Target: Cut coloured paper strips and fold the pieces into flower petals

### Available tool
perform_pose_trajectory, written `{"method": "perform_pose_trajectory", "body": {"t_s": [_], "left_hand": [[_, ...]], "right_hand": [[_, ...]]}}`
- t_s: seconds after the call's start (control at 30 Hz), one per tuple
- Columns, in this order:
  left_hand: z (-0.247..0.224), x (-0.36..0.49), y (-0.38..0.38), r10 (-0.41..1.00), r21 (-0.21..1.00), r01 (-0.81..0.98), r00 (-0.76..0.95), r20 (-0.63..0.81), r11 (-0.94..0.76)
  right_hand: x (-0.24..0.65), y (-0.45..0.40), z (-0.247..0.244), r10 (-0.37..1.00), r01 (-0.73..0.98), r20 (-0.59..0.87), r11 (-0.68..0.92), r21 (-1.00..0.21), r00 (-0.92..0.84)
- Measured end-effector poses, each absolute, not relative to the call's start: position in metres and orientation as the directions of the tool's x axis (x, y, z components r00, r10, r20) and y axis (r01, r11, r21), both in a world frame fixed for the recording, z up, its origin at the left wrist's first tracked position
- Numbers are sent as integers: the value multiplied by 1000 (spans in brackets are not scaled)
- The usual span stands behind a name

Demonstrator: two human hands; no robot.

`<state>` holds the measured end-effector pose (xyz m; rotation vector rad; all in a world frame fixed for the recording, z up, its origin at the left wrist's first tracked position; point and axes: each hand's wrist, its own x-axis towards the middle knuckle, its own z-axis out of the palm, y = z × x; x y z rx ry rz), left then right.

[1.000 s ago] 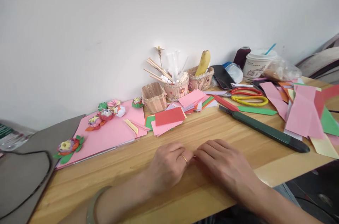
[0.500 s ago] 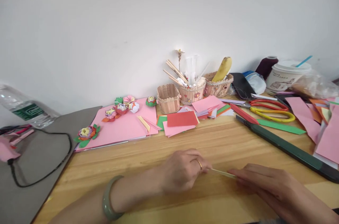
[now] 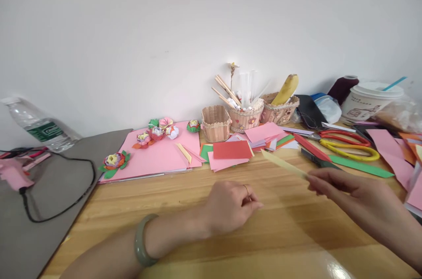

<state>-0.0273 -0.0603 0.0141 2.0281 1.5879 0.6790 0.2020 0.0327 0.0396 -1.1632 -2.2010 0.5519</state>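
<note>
My right hand [image 3: 349, 195] pinches one end of a thin pale yellow paper strip [image 3: 283, 164]. The strip points up and left from the fingertips, held above the wooden table. My left hand [image 3: 232, 206] rests low over the table with its fingers curled in and a ring on one of them. I see nothing in it, and a green bangle [image 3: 142, 240] circles that wrist. Beyond the left hand lies a stack of paper pieces with a red rectangle [image 3: 231, 150] on top.
Folded paper flowers [image 3: 156, 133] sit on a pink sheet [image 3: 151, 162] at left, near a glue gun [image 3: 15, 175] and bottle [image 3: 46, 127]. Along the wall stand small wooden baskets [image 3: 216, 124] and a lidded cup [image 3: 369, 100]. Scissors [image 3: 349, 150] and paper scraps [image 3: 391, 149] lie at right.
The paper strip has come away from my left hand. My right hand has lifted it up and away, turning its flat side into view. My left hand stays almost in place.
</note>
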Motion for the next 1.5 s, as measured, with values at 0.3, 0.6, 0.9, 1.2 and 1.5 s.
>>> {"method": "perform_pose_trajectory", "body": {"t_s": [0.3,0.6,0.9,1.2,1.5], "left_hand": [[6,-26,-63,865,514,747,501,-19,-421],[10,-26,-61,831,463,741,556,-15,-487],[7,-26,-61,821,457,717,568,55,-526],[8,-27,-62,813,459,717,582,20,-524],[11,-27,-63,815,442,730,579,6,-522]], "right_hand": [[63,33,37,633,408,273,713,-571,-724],[78,57,8,474,390,438,880,-272,-764],[25,40,9,82,74,346,997,-38,-935],[62,66,26,277,290,343,957,-15,-898],[100,77,6,419,424,277,905,-46,-865]]}}
